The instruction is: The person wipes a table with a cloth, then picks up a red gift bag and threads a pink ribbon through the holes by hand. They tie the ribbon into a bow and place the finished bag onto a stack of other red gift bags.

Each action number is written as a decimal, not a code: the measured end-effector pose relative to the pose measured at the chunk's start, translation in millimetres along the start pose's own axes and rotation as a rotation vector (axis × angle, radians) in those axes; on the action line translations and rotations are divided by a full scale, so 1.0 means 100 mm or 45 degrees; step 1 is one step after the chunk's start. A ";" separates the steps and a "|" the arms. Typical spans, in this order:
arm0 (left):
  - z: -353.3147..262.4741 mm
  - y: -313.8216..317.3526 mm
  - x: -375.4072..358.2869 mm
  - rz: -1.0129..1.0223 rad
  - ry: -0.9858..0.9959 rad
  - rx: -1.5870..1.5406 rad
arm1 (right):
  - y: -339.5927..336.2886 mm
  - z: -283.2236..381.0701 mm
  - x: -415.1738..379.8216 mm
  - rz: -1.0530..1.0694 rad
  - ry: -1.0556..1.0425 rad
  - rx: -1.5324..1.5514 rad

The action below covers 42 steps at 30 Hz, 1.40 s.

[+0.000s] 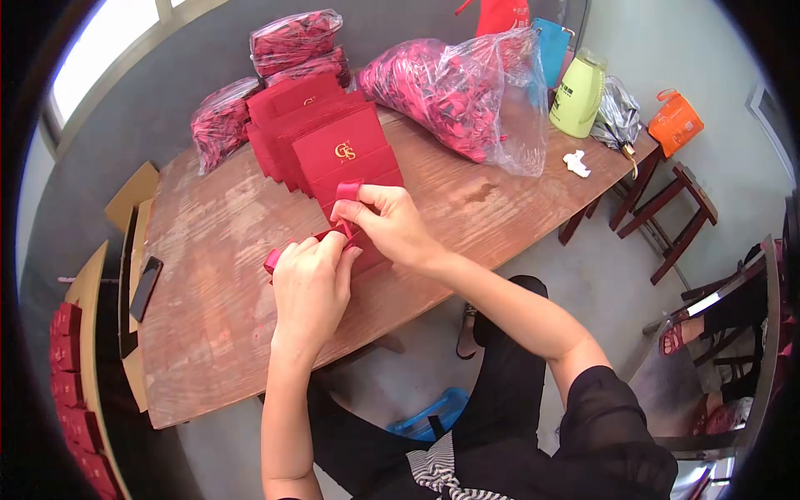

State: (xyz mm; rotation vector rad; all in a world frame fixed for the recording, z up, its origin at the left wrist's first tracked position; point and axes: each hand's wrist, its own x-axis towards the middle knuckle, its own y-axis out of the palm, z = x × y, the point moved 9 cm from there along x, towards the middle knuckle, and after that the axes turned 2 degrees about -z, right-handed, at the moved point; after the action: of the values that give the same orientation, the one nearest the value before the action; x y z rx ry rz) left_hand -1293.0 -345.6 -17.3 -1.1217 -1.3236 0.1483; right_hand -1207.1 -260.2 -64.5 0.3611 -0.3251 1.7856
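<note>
Both hands work close together over the near part of the wooden table (225,350). My left hand (312,275) is closed on a red ribbon, and a loop of it shows beside the fingers. In a pinch, my right hand (387,218) grips another part of the red ribbon (347,192) just above. Under the hands lies a red box or bag (372,260), mostly covered by them, so its form cannot be made out. Directly behind it stand several red cards or boxes (343,152) in overlapping rows, the front one bearing a gold logo.
Plastic-wrapped red bundles (296,42) and a large clear bag of red ribbon pieces (442,96) are at the back. A yellow-green jug (577,96), crumpled tissue (576,163) and orange pouch (675,123) are at right. A phone (147,288) lies left; a stool (675,212) stands right.
</note>
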 end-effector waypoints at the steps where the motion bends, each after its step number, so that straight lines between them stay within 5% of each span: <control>1: -0.01 0.00 0.01 -0.002 0.001 -0.002 | -0.01 -0.01 -0.01 -0.056 -0.027 0.016; 10: 0.16 -0.04 0.00 0.125 -0.036 -0.291 | -0.04 0.20 -0.03 -0.258 -0.233 0.024; 13: 0.23 -0.36 0.00 0.015 -0.081 -0.438 | -0.05 0.34 0.05 -0.231 -0.266 -0.130; 16: 0.22 -0.67 -0.10 -0.340 0.001 -0.036 | -0.08 0.18 0.11 -0.228 -0.242 -0.224; 19: 0.76 -0.56 -0.47 -0.373 -0.505 -0.273 | -0.09 0.10 0.08 -0.191 -0.214 -0.286; 21: 1.10 -0.25 -0.71 -0.163 -0.813 -0.394 | -0.08 -0.04 0.06 -0.051 -0.087 -0.578; 23: 1.12 0.08 -0.79 0.015 -0.688 -0.430 | -0.02 0.02 -0.01 0.013 -0.066 -0.570; 24: 1.09 0.25 -0.83 0.511 -0.789 -0.295 | 0.02 -0.01 -0.05 0.038 0.019 -0.562; 26: 1.20 0.43 -0.97 0.452 -1.197 -0.716 | 0.08 -0.11 -0.03 0.099 0.006 -0.497; 29: 1.30 0.78 -0.95 0.050 -1.244 -1.514 | 0.07 -0.41 0.03 0.131 -0.069 -0.430; 33: 1.31 0.69 -0.79 0.063 -0.973 -0.932 | 0.13 -0.38 -0.04 0.174 -0.128 -0.493; 35: 1.06 0.30 -0.62 -0.253 -0.517 -0.202 | 0.24 -0.20 -0.11 0.101 -0.237 -0.525; 37: 1.00 0.33 -0.62 -0.164 -0.570 -0.150 | 0.28 -0.04 -0.17 0.060 -0.438 -0.696; 42: 1.03 0.44 -0.69 -0.075 -0.666 -0.175 | 0.30 -0.07 -0.24 0.096 -0.419 -0.815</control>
State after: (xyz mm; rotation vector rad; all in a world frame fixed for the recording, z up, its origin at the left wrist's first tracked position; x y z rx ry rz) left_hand -1376.7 -311.2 -112.3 -1.2040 -1.8518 0.3277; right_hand -1231.4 -286.0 -81.3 0.1793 -1.1198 1.5880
